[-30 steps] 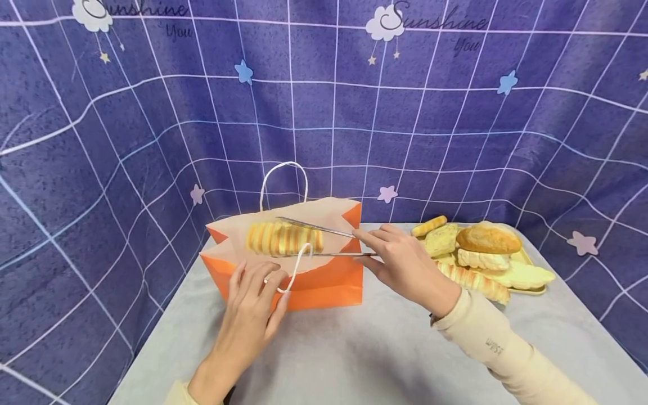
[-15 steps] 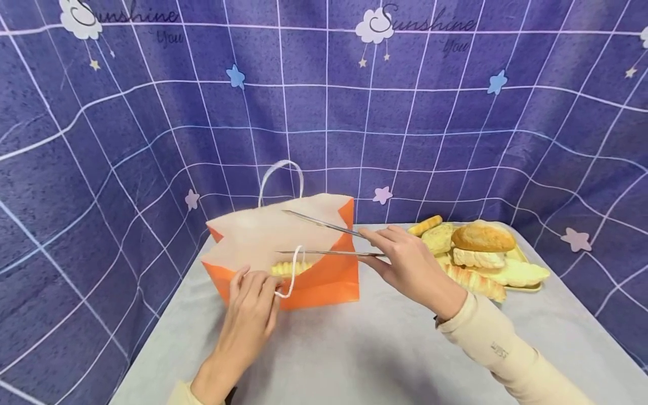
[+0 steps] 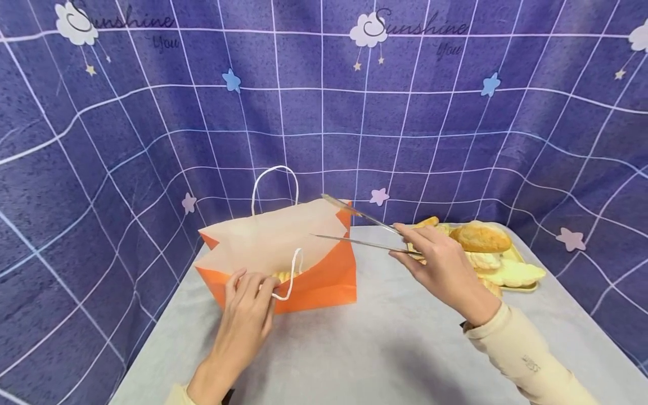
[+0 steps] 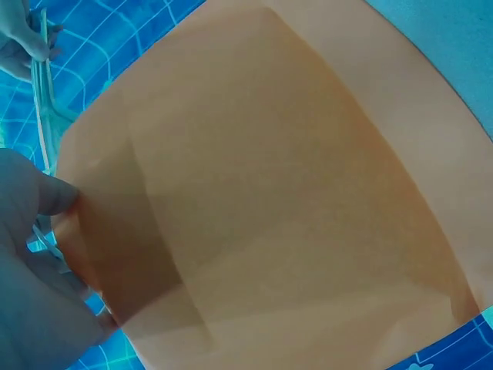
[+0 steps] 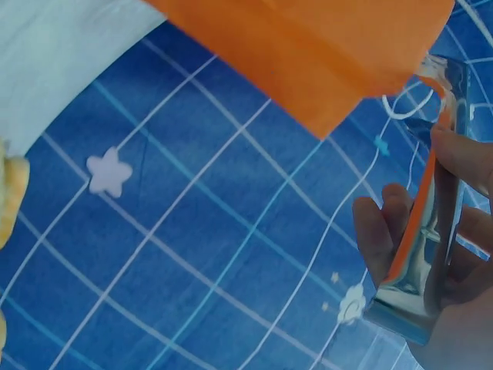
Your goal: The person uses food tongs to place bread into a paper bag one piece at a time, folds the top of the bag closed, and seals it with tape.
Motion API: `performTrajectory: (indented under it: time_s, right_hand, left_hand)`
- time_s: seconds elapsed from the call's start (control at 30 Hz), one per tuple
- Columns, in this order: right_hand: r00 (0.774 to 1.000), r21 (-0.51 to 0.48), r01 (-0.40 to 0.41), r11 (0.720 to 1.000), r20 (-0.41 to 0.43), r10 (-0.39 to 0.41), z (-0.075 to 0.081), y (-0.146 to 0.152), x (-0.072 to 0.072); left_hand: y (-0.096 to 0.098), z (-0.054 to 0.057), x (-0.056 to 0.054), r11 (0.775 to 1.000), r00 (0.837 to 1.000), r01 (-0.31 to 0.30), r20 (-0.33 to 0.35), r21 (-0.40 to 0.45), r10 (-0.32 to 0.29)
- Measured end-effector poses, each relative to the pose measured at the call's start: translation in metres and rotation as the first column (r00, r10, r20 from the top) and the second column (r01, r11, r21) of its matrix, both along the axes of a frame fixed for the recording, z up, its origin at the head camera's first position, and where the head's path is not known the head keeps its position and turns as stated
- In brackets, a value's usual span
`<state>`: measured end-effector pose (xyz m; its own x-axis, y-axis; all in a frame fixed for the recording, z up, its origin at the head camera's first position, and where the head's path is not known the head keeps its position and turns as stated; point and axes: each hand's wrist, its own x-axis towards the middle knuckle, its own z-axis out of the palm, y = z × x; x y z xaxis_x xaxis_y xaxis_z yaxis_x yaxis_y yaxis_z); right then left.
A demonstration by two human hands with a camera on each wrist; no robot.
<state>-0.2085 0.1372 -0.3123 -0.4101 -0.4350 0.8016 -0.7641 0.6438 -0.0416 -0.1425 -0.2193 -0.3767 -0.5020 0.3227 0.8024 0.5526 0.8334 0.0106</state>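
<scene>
An orange paper bag (image 3: 324,287) with a pale inside and white cord handles stands with its mouth spread. My left hand (image 3: 246,312) holds its front rim; in the left wrist view the thumb and fingers pinch the edge of the paper bag (image 4: 254,177). Just behind that rim, a strip of ridged yellow bread (image 3: 285,276) shows inside the bag; the rest is hidden. My right hand (image 3: 445,270) grips metal tongs (image 3: 374,220), whose arms are spread with nothing between the tips. These tips are at the bag's right side. The right wrist view shows the tongs (image 5: 435,239) close up.
On the grey-white tabletop (image 3: 344,354), a yellow tray (image 3: 523,288) at the right bears several breads, among them a brown-topped roll (image 3: 481,236) and a pale flat loaf (image 3: 513,274). A purple gridded curtain (image 3: 324,112) surrounds the back and sides.
The ridged bread has left the tongs and dropped down into the bag. The right hand has drawn the spread tongs up and to the right. My left hand stays at the rim.
</scene>
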Motion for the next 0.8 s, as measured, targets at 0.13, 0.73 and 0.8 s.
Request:
performTrajectory:
  time_s: [0.13, 0.73, 0.8]
  right_hand:
    - [0.999, -0.027, 0.033, 0.999, -0.028, -0.034, 0.001, 0.018, 0.0]
    - [0.951, -0.021, 0.308, 0.951, 0.035, -0.307, -0.032, 0.109, -0.011]
    - [0.939, -0.013, 0.342, 0.94, 0.032, -0.341, -0.031, 0.121, -0.01]
  left_hand:
    - [0.0, -0.001, 0.0, 1.0, 1.0, -0.012, 0.01, -0.001, 0.012]
    - [0.001, -0.004, 0.003, 1.0, 1.0, 0.012, 0.028, 0.009, -0.012]
    - [0.002, -0.004, 0.003, 1.0, 0.999, 0.014, 0.033, 0.013, -0.014]
